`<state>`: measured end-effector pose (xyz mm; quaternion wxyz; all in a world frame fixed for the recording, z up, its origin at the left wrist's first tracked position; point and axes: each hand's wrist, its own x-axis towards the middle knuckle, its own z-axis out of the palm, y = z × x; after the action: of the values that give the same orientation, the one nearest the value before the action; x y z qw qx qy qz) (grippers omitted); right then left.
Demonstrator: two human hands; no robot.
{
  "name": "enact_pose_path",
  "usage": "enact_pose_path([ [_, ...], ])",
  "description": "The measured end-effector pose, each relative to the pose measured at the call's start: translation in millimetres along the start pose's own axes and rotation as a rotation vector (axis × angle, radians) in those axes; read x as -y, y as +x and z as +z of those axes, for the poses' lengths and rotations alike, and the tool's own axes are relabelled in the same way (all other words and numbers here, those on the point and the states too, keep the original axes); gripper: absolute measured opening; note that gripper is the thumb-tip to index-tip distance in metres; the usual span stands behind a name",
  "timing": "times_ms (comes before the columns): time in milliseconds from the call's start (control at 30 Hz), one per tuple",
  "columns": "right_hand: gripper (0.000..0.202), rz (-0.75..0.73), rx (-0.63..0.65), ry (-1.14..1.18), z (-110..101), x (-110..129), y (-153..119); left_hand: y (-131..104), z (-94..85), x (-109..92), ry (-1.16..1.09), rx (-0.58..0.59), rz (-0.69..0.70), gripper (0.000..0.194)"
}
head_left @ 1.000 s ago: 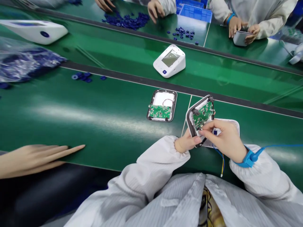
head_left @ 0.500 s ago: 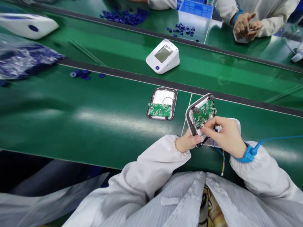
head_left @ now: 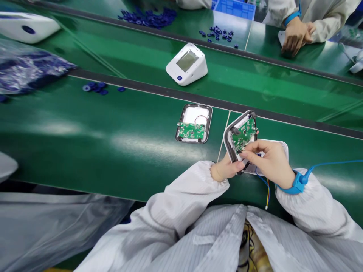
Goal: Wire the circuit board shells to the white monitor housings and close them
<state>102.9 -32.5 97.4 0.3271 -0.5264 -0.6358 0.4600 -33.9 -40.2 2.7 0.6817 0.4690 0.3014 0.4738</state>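
My left hand grips the lower edge of a tilted housing with a green circuit board inside. My right hand is closed in a pinch at the board's lower edge; what its fingertips hold is too small to make out. Behind and below that hand lies a white shell on the table. Thin coloured wires with a small white connector hang under my right hand. To the left, a second housing with a green board lies flat on the table.
A white device with a screen sits on the green belt; another is at upper left. Blue parts, a plastic bag and a blue tray are around. A co-worker's hands are across the belt.
The white devices on the belt have shifted left. The co-worker's hands have changed pose. A pale object has appeared at the left edge. My hands have barely moved.
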Motion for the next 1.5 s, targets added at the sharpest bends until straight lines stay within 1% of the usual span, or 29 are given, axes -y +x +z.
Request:
enact_pose_path([
  [100,0.011,-0.049,-0.011,-0.072,1,0,-3,0,-1.1,2,-0.062,0.033,0.025,0.085],
  [167,0.011,-0.124,-0.052,-0.198,0,-1,-4,-1,-3.0,4,-0.075,0.041,0.025,0.082],
  [200,0.011,-0.184,-0.093,-0.283,-2,-1,-3,-2,-4.3,6,-0.082,0.043,0.023,0.080],
  [267,0.009,-0.354,-0.198,-0.454,-7,-1,0,-2,-7.4,9,-0.095,0.046,0.029,0.076],
  [300,0.013,-0.451,-0.230,-0.529,-11,-1,2,-3,-9.0,11,-0.100,0.047,0.046,0.074],
  [333,0.020,-0.547,-0.231,-0.593,-15,-1,5,-3,-10.4,12,-0.102,0.053,0.068,0.071],
  [400,0.032,-0.716,-0.146,-0.688,-23,-3,10,-2,-12.2,14,-0.097,0.086,0.104,0.067],
  [467,0.037,-0.822,-0.061,-0.760,-27,-6,13,-1,-12.6,14,-0.093,0.125,0.114,0.066],
  [500,0.038,-0.848,-0.052,-0.789,-27,-7,14,0,-12.4,14,-0.099,0.132,0.115,0.066],
  [567,0.039,-0.846,-0.076,-0.832,-26,-10,15,2,-11.7,12,-0.124,0.126,0.126,0.067],
  [633,0.039,-0.815,-0.096,-0.848,-26,-9,13,4,-11.2,11,-0.137,0.137,0.141,0.062],
  [733,0.040,-0.790,-0.081,-0.803,-38,-2,1,6,-10.3,9,-0.135,0.177,0.156,0.062],
  [767,0.040,-0.791,-0.036,-0.772,-44,1,-6,5,-9.7,8,-0.138,0.191,0.151,0.066],
  [800,0.039,-0.792,0.041,-0.741,-51,4,-14,5,-8.7,6,-0.144,0.210,0.134,0.069],
  [833,0.039,-0.788,0.162,-0.713,-57,7,-24,5,-7.5,3,-0.158,0.226,0.106,0.071],
  [867,0.038,-0.783,0.312,-0.699,-62,9,-34,4,-6.0,0,-0.176,0.236,0.077,0.072],
  [900,0.037,-0.754,0.436,-0.709,-66,9,-43,4,-4.3,-3,-0.200,0.237,0.048,0.072],
  [933,0.030,-0.723,0.508,-0.727,-68,9,-52,3,-2.7,-6,-0.229,0.224,0.022,0.072],
  [967,0.021,-0.701,0.543,-0.737,-69,8,-57,3,-1.3,-9,-0.260,0.203,0.003,0.074],
  [1000,0.015,-0.684,0.553,-0.731,-69,6,-60,2,-0.2,-11,-0.287,0.176,-0.009,0.076],
  [1033,0.018,-0.682,0.556,-0.702,-68,3,-60,2,0.4,-13,-0.306,0.155,-0.025,0.078],
  [1067,0.022,-0.690,0.563,-0.649,-68,1,-57,2,0.7,-13,-0.315,0.144,-0.043,0.080],
  [1133,0.024,-0.675,0.572,-0.536,-67,-4,-42,3,0.2,-13,-0.314,0.131,-0.072,0.082],
  [1200,0.026,-0.589,0.522,-0.502,-66,-8,-24,3,-0.9,-11,-0.307,0.134,-0.074,0.084],
  [1267,0.034,-0.473,0.457,-0.536,-63,-11,-7,4,-1.8,-9,-0.309,0.146,-0.064,0.087],
  [1300,0.038,-0.425,0.446,-0.553,-62,-12,-1,5,-2.0,-8,-0.312,0.149,-0.065,0.086],
  [1367,0.043,-0.380,0.465,-0.544,-59,-12,6,5,-1.7,-8,-0.317,0.144,-0.070,0.082],
  [1433,0.042,-0.377,0.494,-0.513,-60,-10,8,5,-0.8,-9,-0.318,0.128,-0.071,0.076],
  [1500,0.036,-0.385,0.464,-0.502,-64,-10,8,4,-0.3,-9,-0.323,0.100,-0.058,0.075],
])
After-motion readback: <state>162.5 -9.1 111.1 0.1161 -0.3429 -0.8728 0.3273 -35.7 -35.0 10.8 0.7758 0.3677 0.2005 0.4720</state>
